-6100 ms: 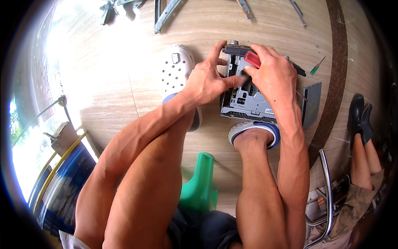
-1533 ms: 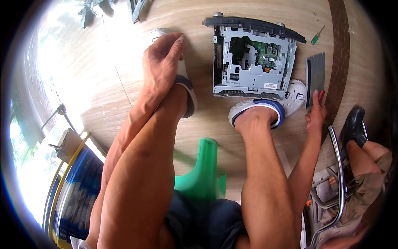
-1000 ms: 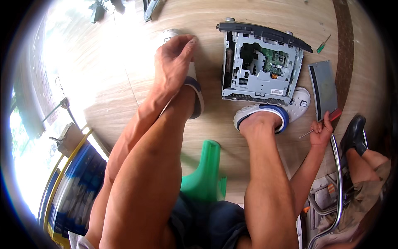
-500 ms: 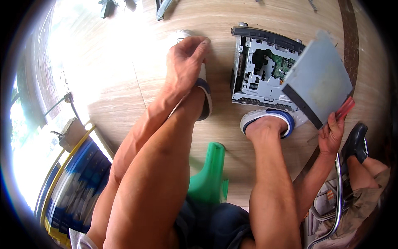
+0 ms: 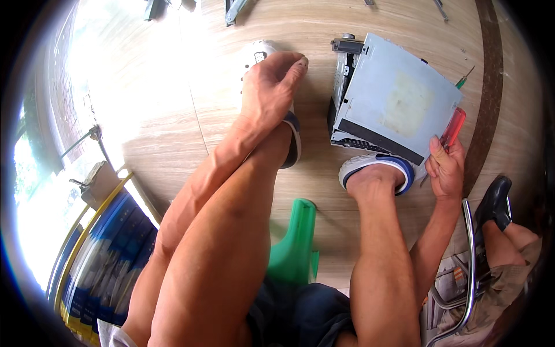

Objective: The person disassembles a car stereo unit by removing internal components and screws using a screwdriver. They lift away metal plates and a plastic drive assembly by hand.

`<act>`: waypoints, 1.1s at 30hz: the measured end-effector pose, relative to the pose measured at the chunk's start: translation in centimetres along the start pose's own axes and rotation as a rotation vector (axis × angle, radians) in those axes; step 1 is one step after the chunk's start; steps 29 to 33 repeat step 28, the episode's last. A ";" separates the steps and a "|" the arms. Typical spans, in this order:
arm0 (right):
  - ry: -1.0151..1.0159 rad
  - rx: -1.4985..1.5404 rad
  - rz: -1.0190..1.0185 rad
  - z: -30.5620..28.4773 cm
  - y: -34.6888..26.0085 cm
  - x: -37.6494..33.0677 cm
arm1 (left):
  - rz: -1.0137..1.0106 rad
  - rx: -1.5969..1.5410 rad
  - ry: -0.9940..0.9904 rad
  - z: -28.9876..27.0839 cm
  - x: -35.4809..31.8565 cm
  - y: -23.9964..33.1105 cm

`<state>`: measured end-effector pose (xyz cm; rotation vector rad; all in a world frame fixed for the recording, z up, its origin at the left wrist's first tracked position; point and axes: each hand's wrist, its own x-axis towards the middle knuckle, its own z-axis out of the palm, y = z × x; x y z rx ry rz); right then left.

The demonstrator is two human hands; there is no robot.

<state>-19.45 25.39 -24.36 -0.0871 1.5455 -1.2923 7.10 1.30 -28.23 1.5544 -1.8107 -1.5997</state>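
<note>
A grey metal cover plate (image 5: 384, 92) with a dark strip along its near edge lies over a boxy electronic unit (image 5: 345, 63), on the floor at the right. My right hand (image 5: 445, 170) is closed round a red-handled screwdriver (image 5: 454, 128), whose thin shaft pokes out below the fingers. Its thumb is at the plate's near right corner; whether it still grips the plate, I cannot tell. My left hand (image 5: 269, 87) hangs over my left shoe, fingers pinched together. Anything inside that pinch is hidden. Most of the unit's inside is covered by the plate.
A green-handled screwdriver (image 5: 461, 82) lies beyond the plate. Metal pieces (image 5: 234, 11) are at the far edge. My right shoe (image 5: 376, 168) is close to the unit. Under me is a green plastic stool (image 5: 295, 248); at the right, another person's foot (image 5: 494, 199) and a metal chair frame (image 5: 469, 248).
My right hand has swung the cover plate left and down over the unit, hiding its open inside. The green-handled screwdriver has come into sight. My left hand stays pinched in nearly the same place.
</note>
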 end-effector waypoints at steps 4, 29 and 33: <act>-0.006 -0.046 0.022 -0.1 0.0 0.4 | 0.040 -0.008 0.000 -0.1 0.3 -0.4; 0.013 -0.111 0.057 -2.6 0.5 -1.1 | 0.008 0.098 -0.001 -0.1 0.1 0.1; 0.013 -0.111 0.057 -2.6 0.5 -1.1 | 0.008 0.098 -0.001 -0.1 0.1 0.1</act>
